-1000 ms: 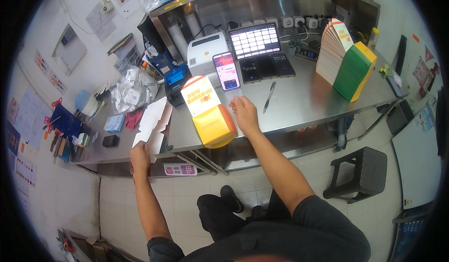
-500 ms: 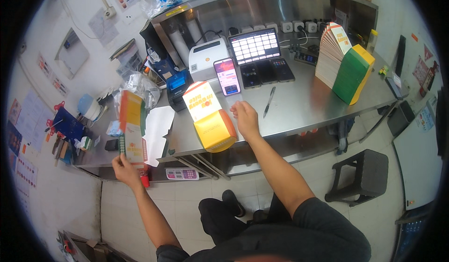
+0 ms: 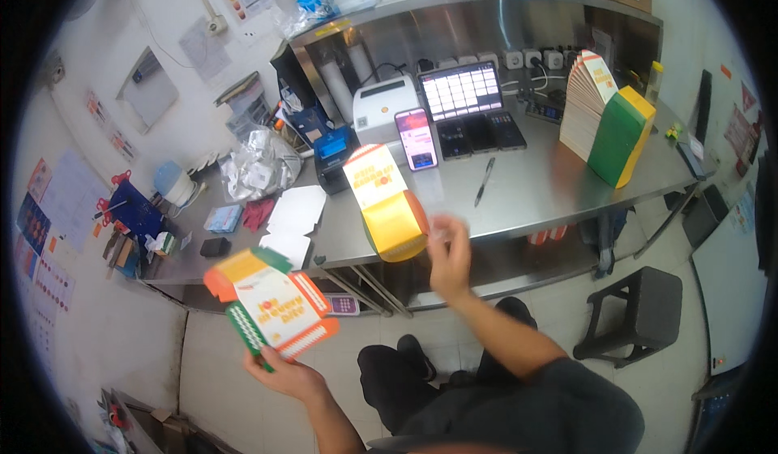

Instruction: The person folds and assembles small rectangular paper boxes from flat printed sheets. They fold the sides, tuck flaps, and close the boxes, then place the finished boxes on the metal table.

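Observation:
My left hand (image 3: 284, 373) grips the lower green edge of a flat, unfolded cardboard carton (image 3: 278, 302) in white, orange, yellow and green. It is held up in front of the table's near edge. My right hand (image 3: 450, 255) is at the near edge, beside the right side of a partly folded yellow carton (image 3: 393, 223). Its fingers are bent and smeared by motion, so I cannot tell whether they touch that carton. The yellow carton's white printed panel (image 3: 374, 174) points away from me. White flat cardboard (image 3: 293, 215) lies to its left.
On the steel table (image 3: 519, 195) are a phone (image 3: 417, 140), a pen (image 3: 485, 181), a label printer (image 3: 386, 110) and a tablet (image 3: 462, 89). A carton stack (image 3: 582, 118) stands at the right beside a green-and-yellow carton (image 3: 617, 138). A dark stool (image 3: 636, 304) is on the floor.
My left hand has brought the flat carton right and nearer, turning its printed white face into view. My right hand has dropped lower, towards the yellow carton's right side. The head view has shifted.

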Motion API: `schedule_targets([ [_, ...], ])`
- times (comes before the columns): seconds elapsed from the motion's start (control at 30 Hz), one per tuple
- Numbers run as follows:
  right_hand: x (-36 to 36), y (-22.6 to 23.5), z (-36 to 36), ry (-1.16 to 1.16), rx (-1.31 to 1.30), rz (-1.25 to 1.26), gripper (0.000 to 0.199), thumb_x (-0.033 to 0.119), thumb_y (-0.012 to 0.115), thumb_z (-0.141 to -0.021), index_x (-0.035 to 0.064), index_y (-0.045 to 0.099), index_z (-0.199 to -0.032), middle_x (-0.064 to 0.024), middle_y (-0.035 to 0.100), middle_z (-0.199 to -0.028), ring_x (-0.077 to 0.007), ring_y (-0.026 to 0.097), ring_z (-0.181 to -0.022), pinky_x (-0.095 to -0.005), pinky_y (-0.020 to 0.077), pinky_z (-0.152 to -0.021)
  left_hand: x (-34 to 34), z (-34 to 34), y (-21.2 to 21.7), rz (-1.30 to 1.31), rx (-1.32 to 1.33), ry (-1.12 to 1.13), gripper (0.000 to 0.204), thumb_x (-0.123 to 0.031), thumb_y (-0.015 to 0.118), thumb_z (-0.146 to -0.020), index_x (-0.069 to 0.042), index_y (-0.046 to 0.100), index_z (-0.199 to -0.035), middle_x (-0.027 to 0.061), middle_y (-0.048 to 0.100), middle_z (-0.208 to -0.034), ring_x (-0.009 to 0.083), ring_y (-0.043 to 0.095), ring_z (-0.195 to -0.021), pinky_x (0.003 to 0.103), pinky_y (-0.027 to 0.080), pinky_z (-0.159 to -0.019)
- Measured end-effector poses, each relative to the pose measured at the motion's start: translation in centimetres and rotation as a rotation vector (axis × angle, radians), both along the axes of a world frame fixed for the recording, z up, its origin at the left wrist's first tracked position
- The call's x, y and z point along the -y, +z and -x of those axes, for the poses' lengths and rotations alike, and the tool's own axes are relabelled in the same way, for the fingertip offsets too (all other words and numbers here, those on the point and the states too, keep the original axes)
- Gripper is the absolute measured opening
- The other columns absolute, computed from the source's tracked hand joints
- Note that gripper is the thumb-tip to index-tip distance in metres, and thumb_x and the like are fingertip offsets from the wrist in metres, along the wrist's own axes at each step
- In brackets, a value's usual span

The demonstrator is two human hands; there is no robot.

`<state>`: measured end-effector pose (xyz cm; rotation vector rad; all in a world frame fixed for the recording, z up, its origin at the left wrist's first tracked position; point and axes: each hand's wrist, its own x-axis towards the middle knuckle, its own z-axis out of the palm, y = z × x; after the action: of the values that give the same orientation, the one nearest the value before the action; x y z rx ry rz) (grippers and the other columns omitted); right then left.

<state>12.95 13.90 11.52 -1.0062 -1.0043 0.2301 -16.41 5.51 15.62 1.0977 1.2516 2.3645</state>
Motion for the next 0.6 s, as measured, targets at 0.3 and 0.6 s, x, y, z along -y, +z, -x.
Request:
schedule_targets([
  [0.3,10.4,0.1,6.6,1.03,-0.075,0.363,0.048,0.019,0.058,-0.109,-0.0019,0.049,-0.15,-0.0147,0.068,-0.125,-0.0183,0.067,-0.104,-0.0326,0.0542,-0.09,5.7,-7.5,-5.9,0.134,-0.967,-0.217,0.033,0.0,0.075,-0.085,-0.003,0.075,-0.118,0.0184,0.068,-0.13,0.0356,0.063,-0.118,0.044,0.05,-0.103],
  [0.6,11.0,-0.6,6.5,0.97,-0.152,0.362,0.033,0.011,0.06,-0.108,-0.0059,0.065,-0.136,-0.0082,0.062,-0.111,-0.0112,0.063,-0.095,-0.0262,0.0549,-0.082,6.9,-7.5,-7.9,0.279,-0.558,-0.286,0.013,0.002,0.074,-0.093,0.0,0.072,-0.106,0.0159,0.072,-0.117,0.0237,0.068,-0.105,0.037,0.055,-0.091],
])
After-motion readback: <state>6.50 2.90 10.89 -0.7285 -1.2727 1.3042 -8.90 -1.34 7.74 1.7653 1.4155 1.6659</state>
